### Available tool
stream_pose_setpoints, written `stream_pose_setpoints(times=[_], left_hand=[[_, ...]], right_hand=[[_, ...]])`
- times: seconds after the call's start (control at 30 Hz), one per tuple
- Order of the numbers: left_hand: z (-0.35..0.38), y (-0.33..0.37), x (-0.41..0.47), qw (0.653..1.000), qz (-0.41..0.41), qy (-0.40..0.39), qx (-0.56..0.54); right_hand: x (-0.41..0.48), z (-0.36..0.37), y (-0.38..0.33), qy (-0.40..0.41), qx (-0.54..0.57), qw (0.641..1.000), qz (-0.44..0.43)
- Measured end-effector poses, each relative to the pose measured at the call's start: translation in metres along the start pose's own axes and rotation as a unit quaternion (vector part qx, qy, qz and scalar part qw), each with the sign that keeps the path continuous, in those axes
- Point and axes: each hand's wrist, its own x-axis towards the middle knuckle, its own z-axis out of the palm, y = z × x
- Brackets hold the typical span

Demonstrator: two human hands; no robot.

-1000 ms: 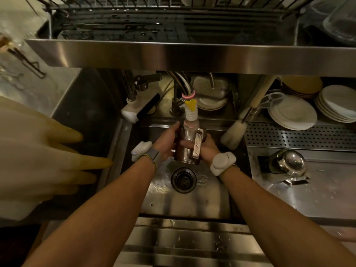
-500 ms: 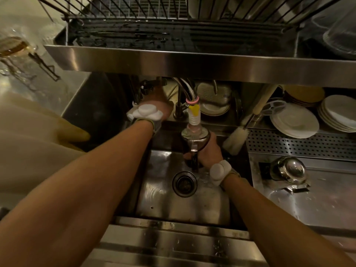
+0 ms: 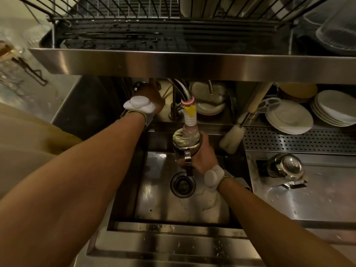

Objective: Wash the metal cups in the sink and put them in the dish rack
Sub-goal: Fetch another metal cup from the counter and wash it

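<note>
Rinsing seems the step: right hand (image 3: 202, 158) grip clasps the metal cup (image 3: 185, 144) under the tap nozzle (image 3: 189, 120) over the sink (image 3: 154, 189), left hand (image 3: 152, 97) grip untellable beneath the shelf (image 3: 192, 62); next likely needs lifting to the dish rack (image 3: 134, 8).

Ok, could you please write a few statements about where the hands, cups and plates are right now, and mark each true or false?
1. The right hand holds a metal cup under the tap's nozzle. True.
2. The left hand also holds that cup. False: it is up at the back by the tap fittings, apart from the cup.
3. A second metal cup rests on the counter to the right of the sink. True.
4. The white plates are stacked inside the sink. False: they sit on the ledge behind the counter, at the right.
</note>
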Motion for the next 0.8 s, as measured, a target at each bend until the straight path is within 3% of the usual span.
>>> stream_pose_setpoints(times=[0.27, 0.57, 0.63, 0.73, 0.8], left_hand=[[0.004, 0.003, -0.007, 0.998, -0.022, 0.051, -0.025], [0.019, -0.001, -0.048, 0.998, -0.030, 0.010, -0.058], [0.030, 0.004, -0.070, 0.994, -0.046, 0.007, -0.097], [0.037, 0.013, -0.101, 0.964, -0.103, -0.061, -0.235], [0.038, 0.021, -0.119, 0.926, -0.124, -0.181, -0.308]], right_hand=[[-0.004, -0.006, -0.003, -0.006, 0.017, 1.000, 0.004], [-0.009, -0.007, -0.003, 0.036, -0.003, 0.999, 0.002], [-0.010, -0.008, -0.001, -0.002, -0.051, 0.999, 0.011], [-0.016, -0.008, 0.007, -0.025, -0.084, 0.996, 0.030], [-0.021, -0.006, 0.010, -0.011, -0.060, 0.998, 0.034]])
